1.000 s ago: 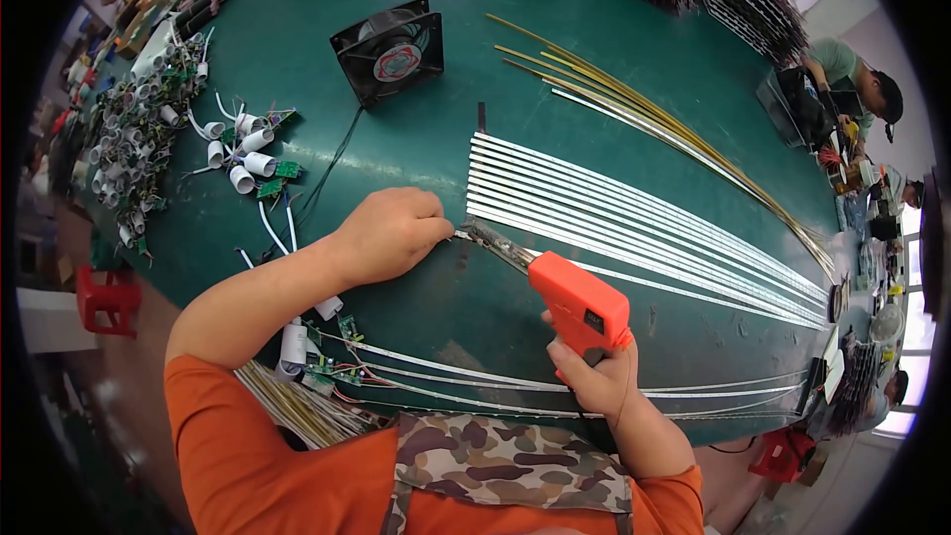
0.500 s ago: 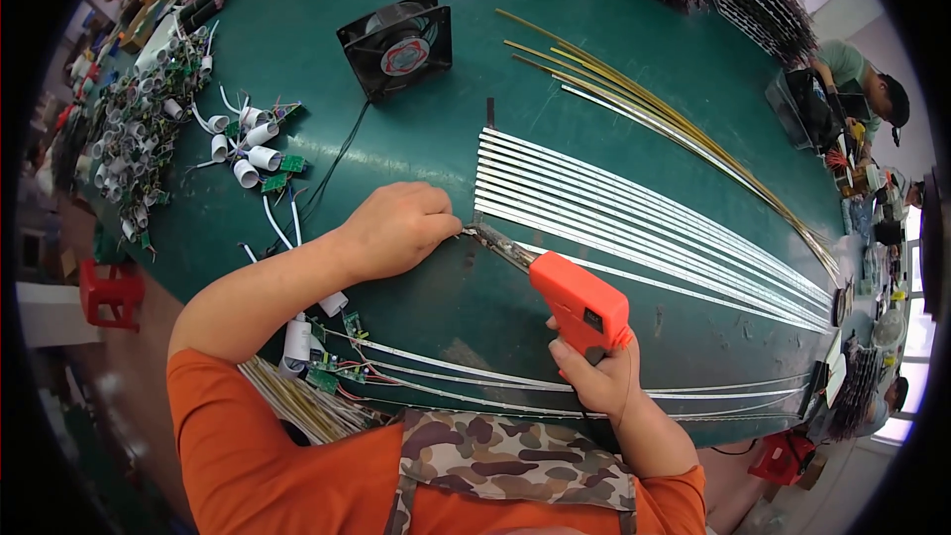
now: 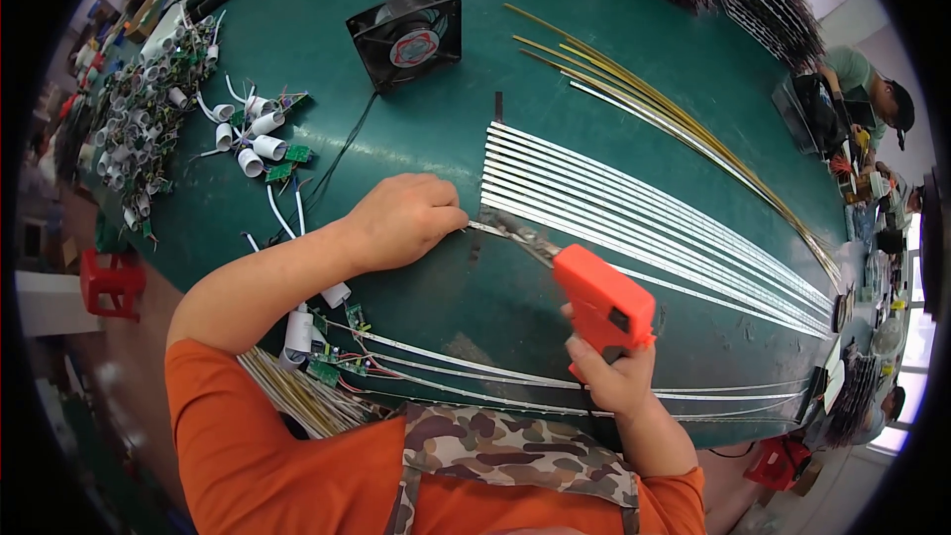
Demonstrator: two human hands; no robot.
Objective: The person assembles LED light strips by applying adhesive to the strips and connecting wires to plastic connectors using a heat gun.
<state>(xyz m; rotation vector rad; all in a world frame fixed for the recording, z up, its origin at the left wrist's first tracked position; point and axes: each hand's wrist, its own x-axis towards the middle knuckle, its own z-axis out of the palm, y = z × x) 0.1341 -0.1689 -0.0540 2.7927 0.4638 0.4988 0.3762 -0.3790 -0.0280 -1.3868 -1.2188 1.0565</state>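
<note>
My right hand grips an orange-red soldering gun, its metal tip pointing up and left. The tip is just right of my left hand, which is closed with thumb and forefinger pinched at the near end of a narrow white LED strip. Whether a wire is also in that pinch is too small to tell. Part of this strip passes behind the gun's tip. Beyond it, several like strips lie side by side in a fan on the green table.
A black fan stands at the back. White cups with green circuit boards lie left, beside a larger heap. Brass-coloured strips lie far right. More wired strips cross near my body. People sit at the right edge.
The soldering gun has drawn back to the right and slightly down, away from the left fingertips. The left hand stays pinched at the strip's end. The whole view has shifted slightly.
</note>
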